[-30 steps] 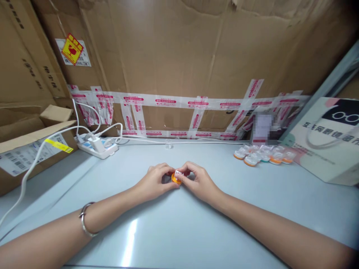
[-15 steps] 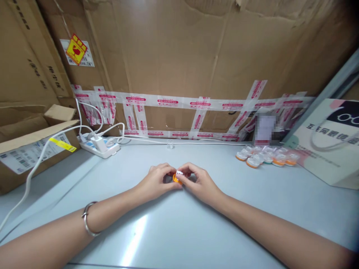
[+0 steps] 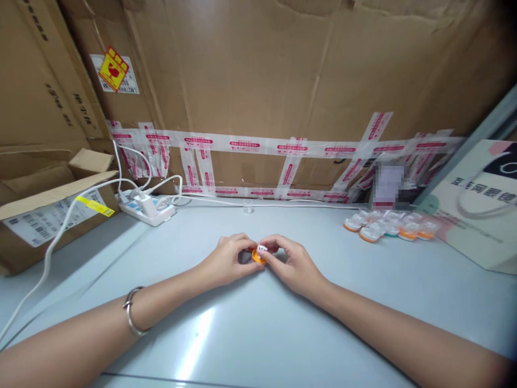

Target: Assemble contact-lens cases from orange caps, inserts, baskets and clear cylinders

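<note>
At the middle of the table my left hand (image 3: 232, 260) is closed, thumb and fingers gripping the rim of a small round orange base (image 3: 256, 257). A tiny white piece with dark marks (image 3: 262, 248) sits at that base, pinched between the thumb and fingers of my right hand (image 3: 297, 265). My fingertips hide part of both pieces, so I cannot tell whether they are joined. Beyond my hands, near the back of the table, stands a small clear plastic cup or cover (image 3: 247, 206).
Several clear-domed pieces with orange or green bases (image 3: 371, 231) cluster at the right, beside a paper bag (image 3: 480, 215). On the left are a power strip (image 3: 151, 215) with white cables and an open carton (image 3: 60, 215). A large taped cardboard box (image 3: 250, 70) lines the back.
The view has shifted slightly, so the surroundings sit a little further right. Both hands keep nearly the same hold, with slightly more of the orange base showing.
</note>
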`<state>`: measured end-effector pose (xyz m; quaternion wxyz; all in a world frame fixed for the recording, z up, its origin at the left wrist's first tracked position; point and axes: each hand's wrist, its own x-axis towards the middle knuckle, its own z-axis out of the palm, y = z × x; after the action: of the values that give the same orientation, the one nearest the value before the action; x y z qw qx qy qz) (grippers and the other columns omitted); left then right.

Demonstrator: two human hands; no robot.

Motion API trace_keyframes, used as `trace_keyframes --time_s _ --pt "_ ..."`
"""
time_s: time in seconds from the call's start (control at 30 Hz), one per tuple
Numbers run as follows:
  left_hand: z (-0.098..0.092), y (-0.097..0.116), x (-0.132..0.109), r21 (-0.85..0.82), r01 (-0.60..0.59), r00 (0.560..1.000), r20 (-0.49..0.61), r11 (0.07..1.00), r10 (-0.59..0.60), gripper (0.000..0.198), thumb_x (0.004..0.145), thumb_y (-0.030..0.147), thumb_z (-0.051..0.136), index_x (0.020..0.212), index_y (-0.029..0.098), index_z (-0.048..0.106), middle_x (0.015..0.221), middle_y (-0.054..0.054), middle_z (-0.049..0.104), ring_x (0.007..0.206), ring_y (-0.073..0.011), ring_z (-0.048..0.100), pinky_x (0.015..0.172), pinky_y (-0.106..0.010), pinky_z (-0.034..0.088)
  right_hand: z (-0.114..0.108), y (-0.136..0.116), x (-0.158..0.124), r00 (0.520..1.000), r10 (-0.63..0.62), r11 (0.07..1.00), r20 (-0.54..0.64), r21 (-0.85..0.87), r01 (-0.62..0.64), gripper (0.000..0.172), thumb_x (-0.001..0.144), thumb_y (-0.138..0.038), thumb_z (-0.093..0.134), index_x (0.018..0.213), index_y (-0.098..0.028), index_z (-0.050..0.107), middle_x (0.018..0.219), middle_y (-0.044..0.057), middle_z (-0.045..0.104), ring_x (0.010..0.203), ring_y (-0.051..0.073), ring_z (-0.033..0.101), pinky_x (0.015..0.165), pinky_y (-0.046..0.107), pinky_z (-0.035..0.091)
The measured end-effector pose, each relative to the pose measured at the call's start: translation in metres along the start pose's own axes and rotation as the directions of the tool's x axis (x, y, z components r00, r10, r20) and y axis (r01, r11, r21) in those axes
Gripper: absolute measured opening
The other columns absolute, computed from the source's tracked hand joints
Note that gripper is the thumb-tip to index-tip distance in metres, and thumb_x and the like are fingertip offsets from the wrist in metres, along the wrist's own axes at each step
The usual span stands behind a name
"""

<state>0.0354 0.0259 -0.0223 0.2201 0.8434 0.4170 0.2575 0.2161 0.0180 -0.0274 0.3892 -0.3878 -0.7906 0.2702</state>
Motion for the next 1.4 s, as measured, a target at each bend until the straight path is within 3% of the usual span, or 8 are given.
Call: trace_keyframes --time_s 0.2,0.43,0.53,0.63,0.8,0.97,1.23,1.4 --pt "0.002 0.001 -0.002 0.07 -0.004 1.0 -0.012 0.998 0.005 0.028 0.079 0.038 0.059 0.101 0.023 0.066 0.088 -0.004 0.061 0.085 -0.019 0.056 0.076 -0.029 0.039 -0.002 0.004 0.004 0.979 0.044 0.997 -0.201 0.072 -0.03 0.014 0.084 -0.028 0.052 0.094 -0.02 0.056 0.091 0.005 0.063 0.084 0.016 0.059 0.08 0.029 0.046" --pt "0.002 0.001 -0.004 0.096 -0.043 0.999 -0.017 0.994 0.045 0.027 0.08 0.036 0.057 0.104 0.024 0.061 0.09 -0.002 0.061 0.088 -0.0189 0.056 0.08 -0.032 0.036 0.0 0.005 0.007 0.981 0.192 0.936 -0.036 0.306 -0.172 0.028 0.082 -0.035 0.054 0.105 -0.019 0.059 0.097 0.006 0.065 0.086 0.016 0.061 0.078 0.03 0.048" --pt "0.001 0.0 -0.004 0.067 -0.043 0.999 -0.024 0.997 0.045 0.038 0.077 0.041 0.062 0.111 0.024 0.056 0.095 -0.003 0.062 0.091 -0.0203 0.056 0.081 -0.033 0.036 0.0 0.004 0.006 0.979 0.201 0.904 0.036 0.378 -0.2 0.025 0.08 -0.036 0.057 0.096 -0.017 0.062 0.089 0.005 0.068 0.083 0.016 0.062 0.079 0.031 0.048" --pt "0.0 -0.001 -0.004 0.026 -0.076 0.99 -0.115 0.997 0.079 0.042 0.075 0.043 0.064 0.111 0.023 0.055 0.101 -0.004 0.062 0.095 -0.0206 0.056 0.084 -0.034 0.037 -0.001 0.004 0.008 0.972 0.233 0.864 0.039 0.45 -0.225 0.024 0.073 -0.036 0.065 0.087 -0.017 0.062 0.08 0.004 0.068 0.076 0.015 0.062 0.074 0.03 0.049" --pt "-0.001 -0.001 -0.005 0.073 -0.228 0.923 -0.301 0.971 0.239 0.034 0.08 0.032 0.061 0.111 0.021 0.053 0.097 -0.006 0.061 0.093 -0.019 0.056 0.082 -0.034 0.042 -0.003 0.0 0.008 0.95 0.305 0.768 0.063 0.574 -0.285 0.027 0.061 -0.035 0.075 0.075 -0.017 0.061 0.072 0.001 0.066 0.068 0.014 0.062 0.069 0.028 0.049" --pt "0.002 0.0 -0.007 0.087 -0.452 0.85 -0.259 0.888 0.458 0.032 0.085 0.021 0.056 0.116 0.021 0.054 0.098 -0.007 0.058 0.09 -0.0162 0.057 0.079 -0.031 0.048 -0.003 -0.004 0.007 0.948 0.281 0.703 0.149 0.641 -0.309 0.021 0.061 -0.028 0.077 0.072 -0.017 0.062 0.069 -0.002 0.067 0.066 0.01 0.061 0.067 0.023 0.048" --pt "0.003 0.003 -0.008 -0.032 -0.447 0.835 -0.373 0.894 0.404 0.03 0.08 0.019 0.063 0.109 0.019 0.058 0.09 -0.005 0.058 0.082 -0.0136 0.058 0.075 -0.028 0.051 -0.003 -0.007 0.004 0.946 0.271 0.688 0.178 0.651 -0.32 0.019 0.065 -0.027 0.074 0.08 -0.017 0.066 0.072 0.0 0.068 0.069 0.011 0.062 0.069 0.025 0.049" --pt "-0.001 0.0 -0.006 -0.054 -0.377 0.883 -0.323 0.925 0.341 0.041 0.079 0.026 0.063 0.119 0.021 0.052 0.1 -0.007 0.056 0.092 -0.0165 0.056 0.084 -0.032 0.047 -0.004 -0.011 0.005 0.949 0.279 0.73 0.148 0.609 -0.31 0.022 0.073 -0.034 0.067 0.088 -0.018 0.065 0.081 0.004 0.071 0.077 0.014 0.065 0.077 0.029 0.049"
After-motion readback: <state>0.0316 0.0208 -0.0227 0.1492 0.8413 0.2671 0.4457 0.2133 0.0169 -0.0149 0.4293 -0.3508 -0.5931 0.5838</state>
